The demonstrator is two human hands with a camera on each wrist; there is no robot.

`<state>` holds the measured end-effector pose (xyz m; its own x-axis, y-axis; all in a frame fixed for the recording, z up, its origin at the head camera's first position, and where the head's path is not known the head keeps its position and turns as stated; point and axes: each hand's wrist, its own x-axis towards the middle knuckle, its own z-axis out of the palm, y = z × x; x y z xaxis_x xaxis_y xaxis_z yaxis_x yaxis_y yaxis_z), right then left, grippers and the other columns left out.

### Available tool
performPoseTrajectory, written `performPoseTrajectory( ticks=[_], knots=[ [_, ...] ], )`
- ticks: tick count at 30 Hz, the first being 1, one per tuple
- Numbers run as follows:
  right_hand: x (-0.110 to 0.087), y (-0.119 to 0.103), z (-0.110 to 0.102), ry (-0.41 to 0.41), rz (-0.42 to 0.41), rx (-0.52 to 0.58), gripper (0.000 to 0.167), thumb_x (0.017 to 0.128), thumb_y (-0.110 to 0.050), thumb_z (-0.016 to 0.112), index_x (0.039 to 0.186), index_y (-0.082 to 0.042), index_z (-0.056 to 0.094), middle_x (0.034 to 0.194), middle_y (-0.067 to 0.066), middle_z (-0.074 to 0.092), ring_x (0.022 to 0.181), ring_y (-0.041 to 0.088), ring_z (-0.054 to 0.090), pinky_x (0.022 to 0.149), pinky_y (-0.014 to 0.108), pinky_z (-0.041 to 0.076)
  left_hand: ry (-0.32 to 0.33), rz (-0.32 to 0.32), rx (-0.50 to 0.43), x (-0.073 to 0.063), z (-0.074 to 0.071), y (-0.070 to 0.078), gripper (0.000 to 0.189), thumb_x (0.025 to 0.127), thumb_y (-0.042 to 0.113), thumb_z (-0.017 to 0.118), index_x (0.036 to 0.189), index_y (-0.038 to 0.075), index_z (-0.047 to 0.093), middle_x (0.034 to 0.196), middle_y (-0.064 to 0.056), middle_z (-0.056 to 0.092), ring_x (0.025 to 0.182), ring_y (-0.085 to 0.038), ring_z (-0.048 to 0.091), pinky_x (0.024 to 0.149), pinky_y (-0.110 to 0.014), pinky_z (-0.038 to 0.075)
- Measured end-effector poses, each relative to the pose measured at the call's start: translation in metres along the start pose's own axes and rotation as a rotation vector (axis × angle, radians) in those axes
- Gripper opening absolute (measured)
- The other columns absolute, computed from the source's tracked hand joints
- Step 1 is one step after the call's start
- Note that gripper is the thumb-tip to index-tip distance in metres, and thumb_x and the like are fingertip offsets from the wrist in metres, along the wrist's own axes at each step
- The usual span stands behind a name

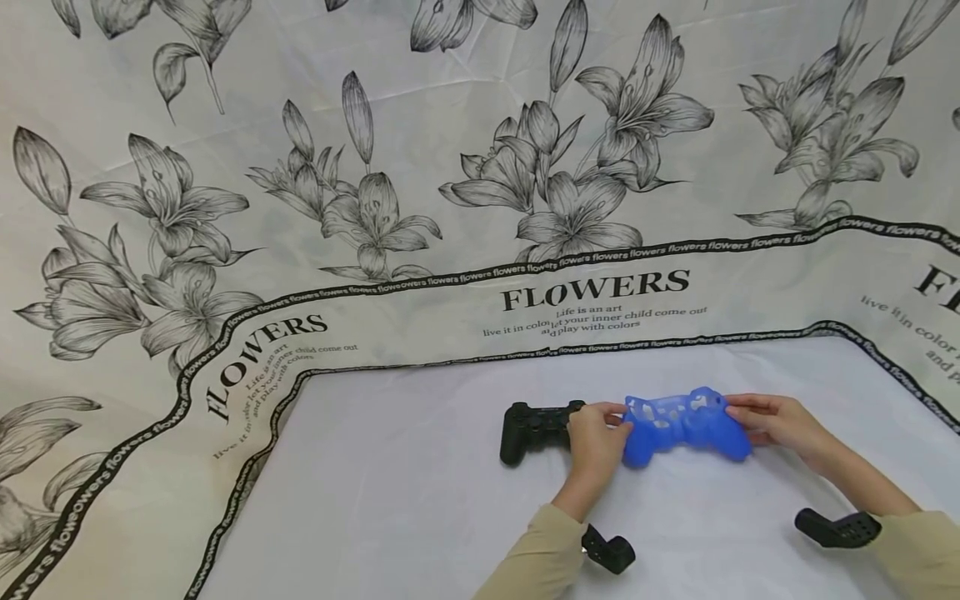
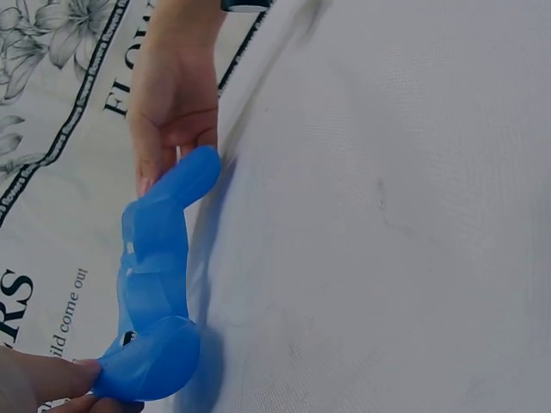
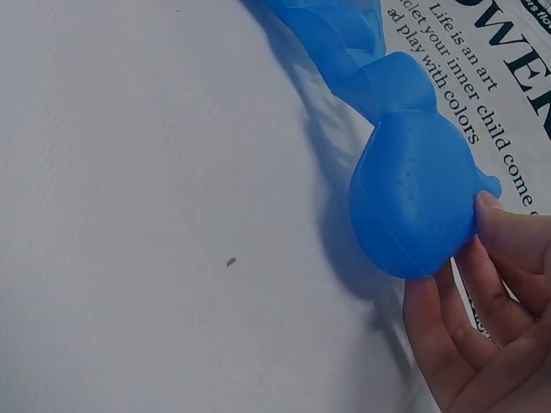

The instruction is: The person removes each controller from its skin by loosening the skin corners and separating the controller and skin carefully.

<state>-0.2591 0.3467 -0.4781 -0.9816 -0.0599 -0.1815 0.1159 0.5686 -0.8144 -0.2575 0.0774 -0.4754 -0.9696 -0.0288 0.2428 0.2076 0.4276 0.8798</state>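
Note:
Both hands hold a blue silicone controller cover [image 1: 678,427] by its two ends, over the white tabletop. It has cut-out holes on top, and the white surface shows through them. My left hand [image 1: 597,446] pinches its left end between thumb and fingers. At the other end, my right hand [image 1: 783,425] grips the right side; in the right wrist view the thumb [image 3: 508,232] presses the cover's rounded grip [image 3: 413,194] against the fingers. A black game controller [image 1: 534,429] lies just left of the left hand, which partly hides it.
A white cloth [image 1: 375,483] covers the tabletop. Behind it hangs a flower-printed fabric [image 1: 420,167] with black lettering. Black wrist mounts sit on the left [image 1: 609,550] and right [image 1: 836,528] forearms, below the hands.

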Motion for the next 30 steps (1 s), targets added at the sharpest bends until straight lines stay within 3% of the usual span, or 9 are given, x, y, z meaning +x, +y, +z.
performPoseTrajectory(
  ticks=[11, 16, 21, 25, 28, 30],
  knots=[
    [-0.003, -0.002, 0.005, -0.023, 0.007, 0.007, 0.062, 0.100, -0.035, 0.051, 0.135, 0.014, 0.040, 0.124, 0.031, 0.057, 0.084, -0.002, 0.061, 0.073, 0.028, 0.057, -0.016, 0.057, 0.137, 0.000, -0.004, -0.003, 0.018, 0.074, 0.003, 0.079, 0.090, 0.011, 0.077, 0.082, -0.003, 0.075, 0.074, -0.008, 0.068, 0.063, -0.015, 0.050],
    [-0.005, -0.005, 0.004, 0.001, 0.000, -0.047, 0.059, 0.101, -0.035, 0.048, 0.134, 0.013, 0.042, 0.119, 0.029, 0.061, 0.083, 0.001, 0.061, 0.070, 0.027, 0.057, -0.028, 0.075, 0.111, 0.000, -0.008, -0.006, 0.021, 0.076, 0.000, 0.076, 0.093, 0.013, 0.077, 0.088, -0.002, 0.076, 0.072, -0.005, 0.069, 0.060, -0.011, 0.049],
    [-0.011, -0.013, 0.007, 0.073, -0.045, -0.144, 0.052, 0.101, -0.031, 0.048, 0.128, 0.013, 0.049, 0.114, 0.030, 0.062, 0.080, 0.004, 0.061, 0.064, 0.025, 0.055, -0.015, 0.119, 0.062, 0.001, -0.019, -0.011, 0.020, 0.077, 0.001, 0.076, 0.094, 0.012, 0.077, 0.085, 0.000, 0.076, 0.066, 0.001, 0.063, 0.060, -0.009, 0.046],
    [-0.015, -0.022, 0.013, 0.169, -0.103, -0.225, 0.045, 0.100, -0.028, 0.050, 0.123, 0.011, 0.054, 0.112, 0.032, 0.061, 0.083, 0.018, 0.062, 0.060, 0.023, 0.052, 0.010, 0.138, 0.020, 0.001, -0.031, -0.014, 0.019, 0.078, 0.002, 0.076, 0.096, 0.010, 0.076, 0.084, -0.001, 0.075, 0.064, 0.002, 0.062, 0.060, -0.009, 0.048],
    [-0.016, -0.029, 0.019, 0.242, -0.147, -0.270, 0.040, 0.099, -0.026, 0.054, 0.118, 0.009, 0.059, 0.113, 0.031, 0.062, 0.088, 0.029, 0.062, 0.059, 0.021, 0.049, 0.007, 0.126, -0.034, 0.001, -0.042, -0.012, 0.019, 0.079, 0.004, 0.076, 0.097, 0.008, 0.075, 0.086, -0.003, 0.075, 0.061, 0.001, 0.062, 0.056, -0.010, 0.048],
    [-0.016, -0.034, 0.023, 0.285, -0.177, -0.290, 0.036, 0.097, -0.024, 0.057, 0.116, 0.006, 0.061, 0.110, 0.029, 0.064, 0.086, 0.027, 0.062, 0.059, 0.020, 0.046, -0.008, 0.102, -0.080, 0.000, -0.049, -0.009, 0.019, 0.080, 0.006, 0.076, 0.099, 0.008, 0.075, 0.087, -0.003, 0.075, 0.059, 0.002, 0.060, 0.052, -0.011, 0.048]
  ],
)
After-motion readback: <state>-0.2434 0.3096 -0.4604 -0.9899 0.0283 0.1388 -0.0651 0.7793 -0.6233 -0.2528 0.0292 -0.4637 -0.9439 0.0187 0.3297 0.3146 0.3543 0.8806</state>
